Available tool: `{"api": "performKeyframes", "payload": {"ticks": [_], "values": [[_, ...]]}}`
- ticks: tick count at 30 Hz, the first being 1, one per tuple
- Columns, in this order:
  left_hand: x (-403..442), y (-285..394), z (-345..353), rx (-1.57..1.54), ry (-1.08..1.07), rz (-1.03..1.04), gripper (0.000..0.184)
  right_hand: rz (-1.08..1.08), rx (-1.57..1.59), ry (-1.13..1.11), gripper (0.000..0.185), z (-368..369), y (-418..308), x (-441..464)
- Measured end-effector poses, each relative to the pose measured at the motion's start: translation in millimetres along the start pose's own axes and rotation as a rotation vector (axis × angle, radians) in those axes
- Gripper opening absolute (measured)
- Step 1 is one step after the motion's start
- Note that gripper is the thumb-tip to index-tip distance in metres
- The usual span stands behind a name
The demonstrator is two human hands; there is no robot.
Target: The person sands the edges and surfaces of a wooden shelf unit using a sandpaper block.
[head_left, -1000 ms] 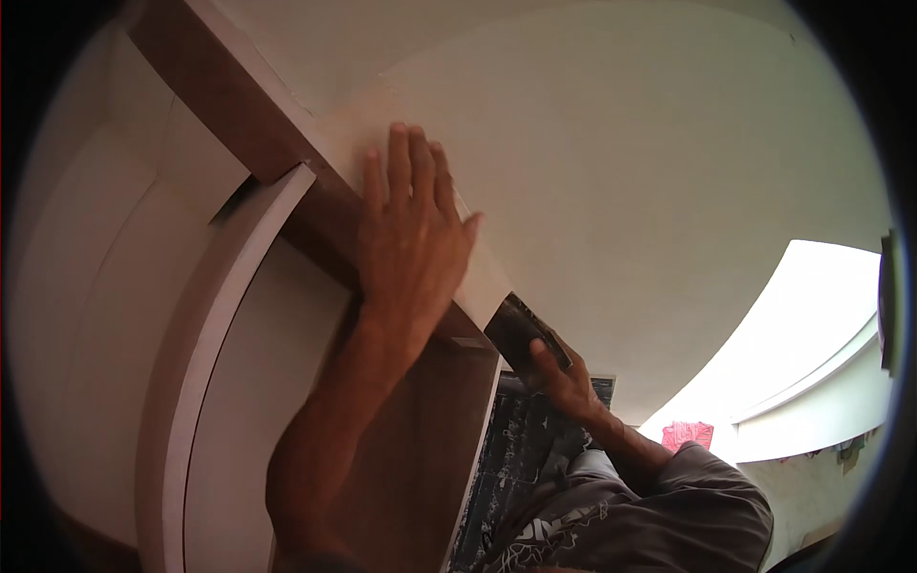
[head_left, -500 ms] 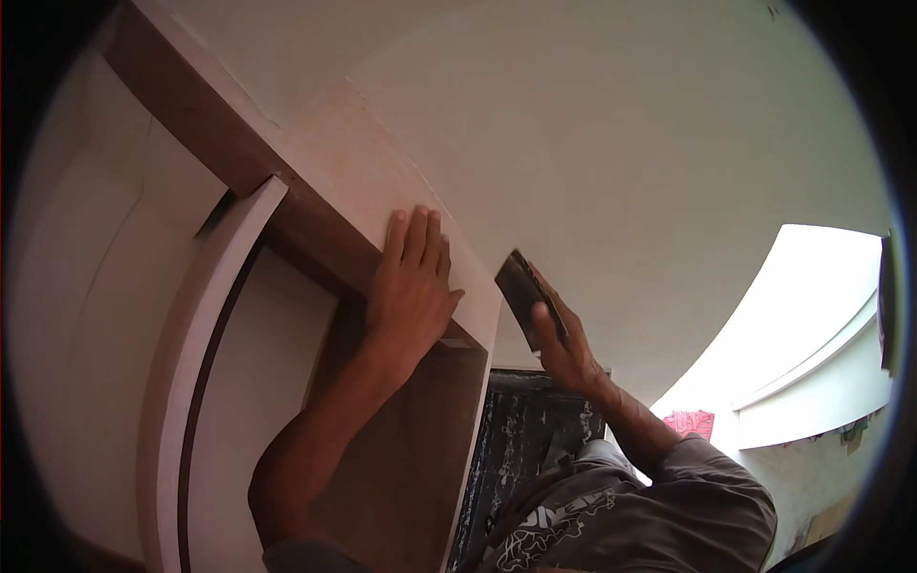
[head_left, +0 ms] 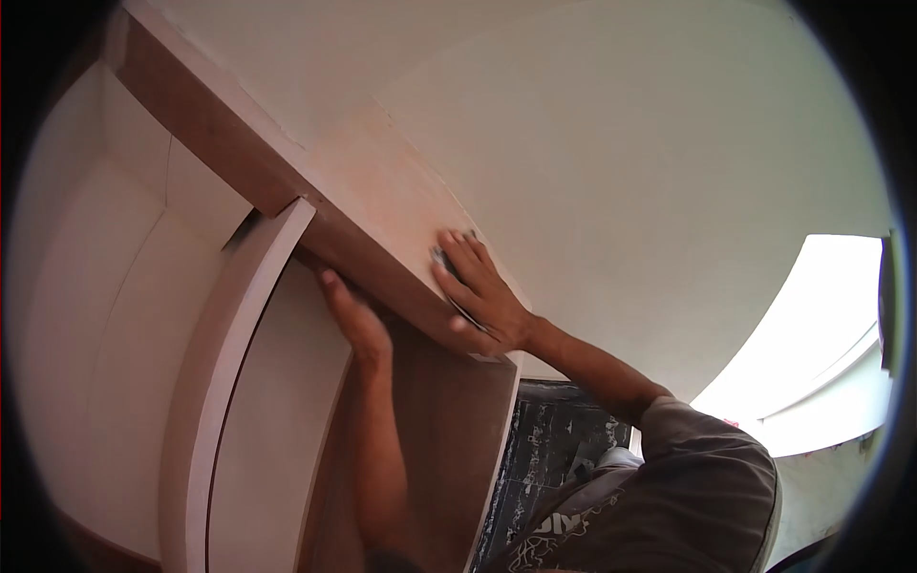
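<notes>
My right hand [head_left: 485, 296] is closed over a dark, flat sanding block [head_left: 444, 258]. The block lies against the pale, pinkish panel [head_left: 377, 191], and my hand covers most of it. Below the brown edge board [head_left: 368, 258], my left hand [head_left: 358, 320] reaches up inside the opening of the cabinet. Its thumb shows, but the board and shadow hide its other fingers. I cannot tell whether that hand grips the board or only rests near it.
A curved, light-edged upright [head_left: 239, 277] meets the brown board at the left. Beyond the panel spreads a plain pale wall [head_left: 650, 172]. A dark, white-streaked surface [head_left: 549, 430] lies below, and a bright opening [head_left: 802, 325] is at the right.
My right hand has brought the sanding block up and left, from the air onto the panel. My left hand has left the panel and moved down and left, under the board.
</notes>
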State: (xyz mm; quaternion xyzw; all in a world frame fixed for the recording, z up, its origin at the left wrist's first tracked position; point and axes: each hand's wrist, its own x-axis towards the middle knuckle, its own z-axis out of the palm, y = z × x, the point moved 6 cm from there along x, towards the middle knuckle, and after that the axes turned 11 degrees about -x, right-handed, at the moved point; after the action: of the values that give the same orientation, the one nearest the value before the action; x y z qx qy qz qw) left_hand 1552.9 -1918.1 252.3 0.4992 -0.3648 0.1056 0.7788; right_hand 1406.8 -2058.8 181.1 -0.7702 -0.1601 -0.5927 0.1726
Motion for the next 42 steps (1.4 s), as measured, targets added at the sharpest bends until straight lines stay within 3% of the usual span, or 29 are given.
{"api": "performKeyframes", "payload": {"ticks": [6, 11, 12, 14, 19, 23, 28, 31, 35, 39, 42], "values": [[-9.6, -3.7, 28.1, -0.061, 0.169, -0.023, 0.067, 0.006, 0.05, 0.07, 0.078, 6.2, 10.7, -2.2], [-17.5, 8.7, 32.7, 0.245, 0.182, 0.064, 0.066, -0.109, 0.006, 0.172, 0.084, -18.1, 14.5, 123.4], [-18.0, 14.4, 47.3, 0.036, 0.189, -0.037, 0.065, -0.102, 0.008, 0.207, 0.084, -19.4, 14.0, 133.5], [-20.1, 23.1, 53.3, 0.152, 0.207, -0.014, 0.065, -0.068, 0.042, 0.209, 0.078, -20.0, 14.2, 127.8], [-15.5, 6.9, 37.6, 0.044, 0.19, -0.001, 0.061, 0.115, 0.005, 0.068, 0.064, -4.0, 5.2, 22.1], [-18.1, 8.0, 41.5, 0.059, 0.191, -0.017, 0.061, 0.009, 0.08, 0.078, 0.059, -1.2, 4.8, 7.4], [-14.3, 3.5, 36.9, 0.002, 0.122, -0.007, 0.063, -0.206, 0.073, 0.114, 0.065, -16.9, 29.1, 122.4], [-14.9, 2.0, 44.3, -0.097, 0.161, -0.053, 0.064, -0.206, -0.018, 0.092, 0.075, -26.7, 27.2, 127.9], [-11.8, -0.9, 37.2, -0.101, 0.176, -0.029, 0.064, -0.106, 0.056, -0.079, 0.082, -19.3, 16.1, 66.1], [-18.2, 8.7, 44.8, 0.01, 0.234, 0.026, 0.064, -0.155, 0.036, 0.046, 0.079, -22.8, 26.5, 115.2], [-17.9, 6.9, 44.4, -0.078, 0.252, -0.003, 0.064, -0.236, -0.001, 0.141, 0.068, -27.8, 32.9, 148.4]]}}
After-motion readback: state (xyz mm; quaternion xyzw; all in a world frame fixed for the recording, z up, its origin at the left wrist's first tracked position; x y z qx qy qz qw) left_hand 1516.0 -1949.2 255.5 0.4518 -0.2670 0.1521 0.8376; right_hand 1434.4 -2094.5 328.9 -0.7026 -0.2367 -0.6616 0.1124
